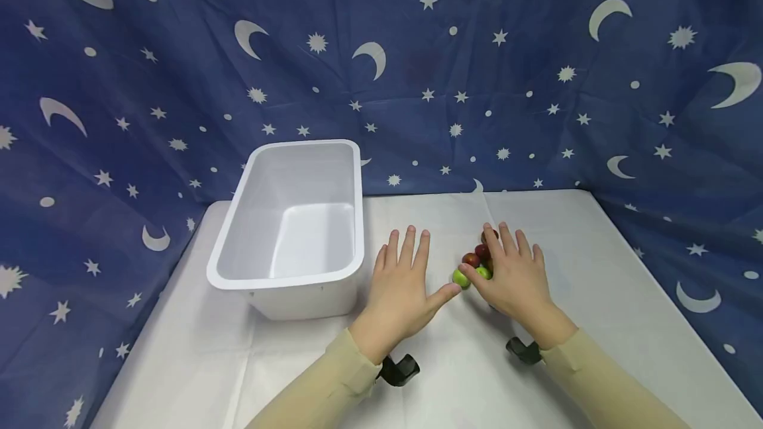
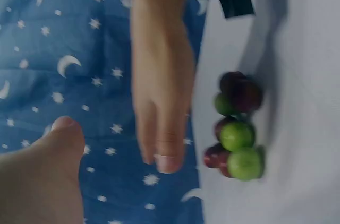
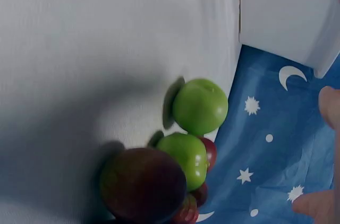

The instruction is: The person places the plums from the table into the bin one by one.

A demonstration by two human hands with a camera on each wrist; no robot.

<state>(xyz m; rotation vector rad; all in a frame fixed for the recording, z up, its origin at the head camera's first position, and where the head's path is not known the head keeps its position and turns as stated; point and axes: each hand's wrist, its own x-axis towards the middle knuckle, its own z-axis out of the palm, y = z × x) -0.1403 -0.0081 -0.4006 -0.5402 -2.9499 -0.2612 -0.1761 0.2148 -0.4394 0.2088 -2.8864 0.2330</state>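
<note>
Both hands hover over the white table with fingers straight and spread, holding nothing. My left hand [image 1: 398, 290] is between the white bin and a group of small fruits, its thumb [image 2: 53, 155] showing in the left wrist view. Over the right part of that group is my right hand [image 1: 517, 280], hiding some of it. Green apples [image 1: 461, 278] lie at the near end, red apples [image 1: 471, 260] behind them. In the right wrist view a larger dark reddish fruit [image 3: 143, 184] lies beside a green apple [image 3: 200, 106].
A deep white plastic bin [image 1: 286, 285] stands at the back left of the table [image 1: 453, 376]. Blue cloth [image 1: 417, 71] with moons and stars hangs behind and along both sides. Black wrist mounts [image 1: 401, 371] stick out below the sleeves.
</note>
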